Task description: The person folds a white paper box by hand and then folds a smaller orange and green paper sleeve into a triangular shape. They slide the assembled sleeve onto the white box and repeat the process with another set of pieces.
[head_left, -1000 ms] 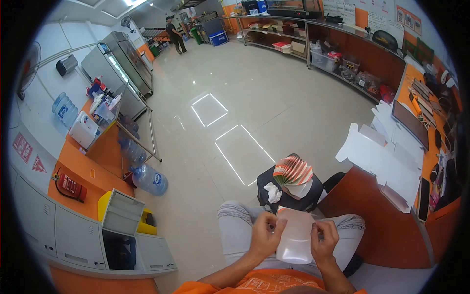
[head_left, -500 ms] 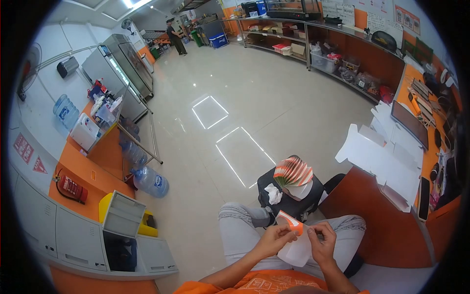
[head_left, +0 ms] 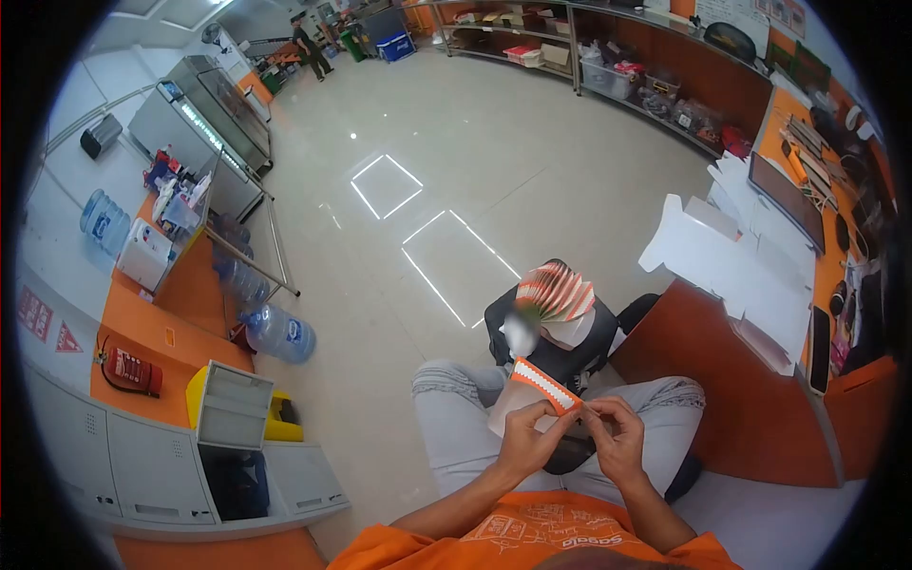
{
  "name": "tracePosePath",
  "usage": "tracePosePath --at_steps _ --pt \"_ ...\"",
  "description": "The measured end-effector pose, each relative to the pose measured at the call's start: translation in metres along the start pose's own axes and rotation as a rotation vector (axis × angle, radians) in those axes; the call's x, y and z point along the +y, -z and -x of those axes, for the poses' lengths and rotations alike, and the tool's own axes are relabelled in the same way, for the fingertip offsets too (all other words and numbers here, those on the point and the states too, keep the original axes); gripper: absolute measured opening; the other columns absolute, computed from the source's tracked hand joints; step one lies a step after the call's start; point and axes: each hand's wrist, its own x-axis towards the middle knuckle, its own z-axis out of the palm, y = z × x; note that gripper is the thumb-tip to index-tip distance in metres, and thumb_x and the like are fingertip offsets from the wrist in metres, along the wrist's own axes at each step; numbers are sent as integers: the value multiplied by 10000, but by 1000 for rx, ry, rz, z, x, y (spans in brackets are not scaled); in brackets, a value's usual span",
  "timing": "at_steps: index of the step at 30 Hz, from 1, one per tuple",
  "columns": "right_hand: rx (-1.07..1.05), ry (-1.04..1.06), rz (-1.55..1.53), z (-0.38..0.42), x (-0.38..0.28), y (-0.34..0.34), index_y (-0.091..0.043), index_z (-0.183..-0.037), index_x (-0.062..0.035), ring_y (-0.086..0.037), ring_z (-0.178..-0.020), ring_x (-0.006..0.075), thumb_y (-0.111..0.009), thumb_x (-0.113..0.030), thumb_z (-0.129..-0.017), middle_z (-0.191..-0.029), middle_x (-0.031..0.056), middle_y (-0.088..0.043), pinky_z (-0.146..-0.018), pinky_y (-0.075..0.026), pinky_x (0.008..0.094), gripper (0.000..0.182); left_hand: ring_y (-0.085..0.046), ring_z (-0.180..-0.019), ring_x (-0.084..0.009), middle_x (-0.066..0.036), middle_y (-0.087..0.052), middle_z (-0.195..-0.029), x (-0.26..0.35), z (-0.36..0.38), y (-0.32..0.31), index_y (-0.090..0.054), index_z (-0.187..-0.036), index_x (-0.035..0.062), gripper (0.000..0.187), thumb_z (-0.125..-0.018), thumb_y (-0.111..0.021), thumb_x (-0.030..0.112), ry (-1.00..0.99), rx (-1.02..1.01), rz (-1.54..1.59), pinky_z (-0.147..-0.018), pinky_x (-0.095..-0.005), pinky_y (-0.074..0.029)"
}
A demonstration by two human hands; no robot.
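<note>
Between my hands is a paper sleeve with an orange edge band and a white wavy pattern (head_left: pixel 543 381), tilted over my lap. My left hand (head_left: pixel 525 439) pinches it along its lower side, thumb and fingers closed. At its right corner, the closed fingertips of my right hand (head_left: pixel 617 439) grip the orange edge. Just beyond, a fanned stack of orange-and-white printed papers (head_left: pixel 559 293) rests on a black bag-like seat (head_left: pixel 594 347). Beside the stack lies a crumpled white piece (head_left: pixel 521 336), partly blurred.
On the right, large white sheets (head_left: pixel 708 256) cover a desk end, with a laptop (head_left: pixel 787 202) and a phone (head_left: pixel 819 350) nearby. Water jugs (head_left: pixel 277 332), a fire extinguisher (head_left: pixel 131 370) and lockers (head_left: pixel 157 465) are on the left. A person (head_left: pixel 309 47) stands far back.
The paper sleeve has turned, and its orange band now slants down to the right between my hands. My hands have shifted slightly left and up, and the camera view has moved.
</note>
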Motion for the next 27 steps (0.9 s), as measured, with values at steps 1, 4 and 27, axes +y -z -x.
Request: tracePosePath --at_steps 1,4,27 --pt "12 -7 7 -2 1 1 -728 -1033 23 -636 -863 96 -695 -66 -1009 -948 38 -688 -765 -506 244 98 -693 -776 -131 -102 -755 -840 -2 -1 0 -750 -937 -27 117 -941 -769 89 5 -14 5 -733 -295 -536" --pt "90 -133 -30 -9 -5 5 -733 -1058 18 -634 -852 95 -697 -72 -1010 -944 46 -684 -754 -504 239 108 -687 -858 -117 -89 -762 -919 -3 -6 0 -751 -1035 -45 135 -973 -724 72 -28 -69 -1 -782 -276 -533" --pt "-61 20 -234 -35 -27 0 -674 -1067 33 -579 -956 97 -646 -87 -1044 -1057 45 -609 -845 -488 251 126 -696 -911 -111 -84 -732 -989 46 -29 -7 -650 -1048 -25 80 -1011 -688 34 -60 93 366 -821 -248 -543"
